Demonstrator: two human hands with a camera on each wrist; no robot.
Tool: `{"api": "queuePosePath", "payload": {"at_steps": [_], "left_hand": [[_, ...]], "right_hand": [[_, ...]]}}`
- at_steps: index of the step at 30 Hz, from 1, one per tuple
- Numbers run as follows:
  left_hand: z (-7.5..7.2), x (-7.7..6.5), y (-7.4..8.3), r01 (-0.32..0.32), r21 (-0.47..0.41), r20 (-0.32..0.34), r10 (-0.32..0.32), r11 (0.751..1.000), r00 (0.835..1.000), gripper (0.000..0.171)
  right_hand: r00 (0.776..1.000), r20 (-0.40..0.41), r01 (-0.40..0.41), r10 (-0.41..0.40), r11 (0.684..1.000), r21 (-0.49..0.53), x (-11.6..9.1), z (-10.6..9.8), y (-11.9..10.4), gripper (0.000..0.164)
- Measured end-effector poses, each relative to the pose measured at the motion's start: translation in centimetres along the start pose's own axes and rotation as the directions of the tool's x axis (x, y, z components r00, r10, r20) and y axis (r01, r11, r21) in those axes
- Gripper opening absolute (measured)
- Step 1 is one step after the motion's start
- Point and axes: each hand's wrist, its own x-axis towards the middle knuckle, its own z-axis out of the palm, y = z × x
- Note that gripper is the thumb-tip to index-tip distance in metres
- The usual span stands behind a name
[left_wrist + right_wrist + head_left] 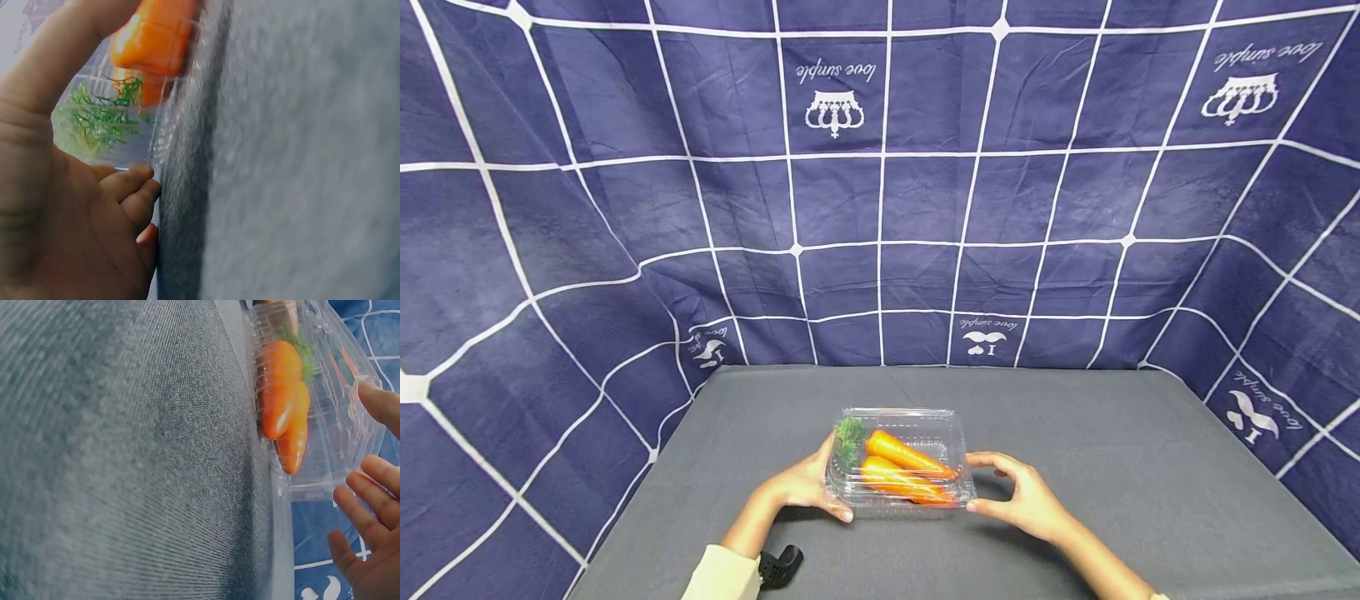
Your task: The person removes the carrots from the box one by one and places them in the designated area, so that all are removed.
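Handling: best kept level, with even, light pressure at both ends; thin walls may buckle. Left grip [811, 482]: clasped round the box [938, 435] at its left end. Right grip [1024, 502]: fingers loosely spread, thumb touching the right rim. Box: clear, ribbed plastic; well in from the surface's [1067, 433] back edge. Contents: two orange carrots [906, 454], feathery greens [850, 435].

blue cloth [925, 200] | "love simple" [837, 72], "I" [991, 350], upside-down | crown [835, 110], moustache [984, 337], heart [975, 350]
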Motion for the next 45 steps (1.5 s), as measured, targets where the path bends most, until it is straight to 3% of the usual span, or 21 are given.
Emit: {"api": "queuePosePath", "payload": {"at_steps": [6,18,24,28,33,35,42,45], "left_hand": [[0.4,-0.3,-0.3,-0.017,-0.095,-0.016,0.016,0.995,1.0,0.133],[0.4,-0.4,-0.5,-0.011,-0.038,-0.041,0.009,0.999,0.999,0.132],[0.4,-0.4,-0.4,0.022,-0.033,-0.041,-0.023,0.999,0.999,0.131],[0.5,-0.6,-0.3,0.037,-0.073,-0.038,-0.039,0.997,0.998,0.133],[0.6,-0.6,-0.3,0.027,-0.098,-0.049,-0.032,0.995,0.998,0.134],[0.6,-0.6,-0.3,0.04,-0.077,-0.056,-0.044,0.996,0.997,0.134],[0.6,-1.0,0.0,0.17,0.052,-0.059,-0.167,0.984,0.984,0.131],[0.6,-1.0,-0.1,0.164,0.036,-0.061,-0.161,0.986,0.985,0.13]], "right_hand": [[0.999,0.025,-0.037,0.036,0.999,0.026,0.0,-0.1,-0.1,0.046],[0.999,0.038,-0.022,0.019,0.996,0.082,0.2,-0.5,-0.2,0.044],[1.0,0.014,0.024,-0.024,0.999,0.022,0.6,-0.9,-0.6,0.045],[0.997,-0.019,0.078,-0.079,0.997,-0.026,1.4,-1.3,-1.7,0.043],[0.997,-0.023,0.073,-0.072,0.997,0.02,2.5,-2.1,-2.7,0.034],[0.998,-0.015,0.058,-0.057,0.998,0.028,2.8,-2.3,-2.6,0.032],[0.998,-0.022,0.052,-0.051,0.997,0.063,4.3,-3.0,-1.9,0.025],[0.998,-0.043,0.039,-0.036,0.996,0.078,5.3,-3.2,-1.8,0.02]]}}
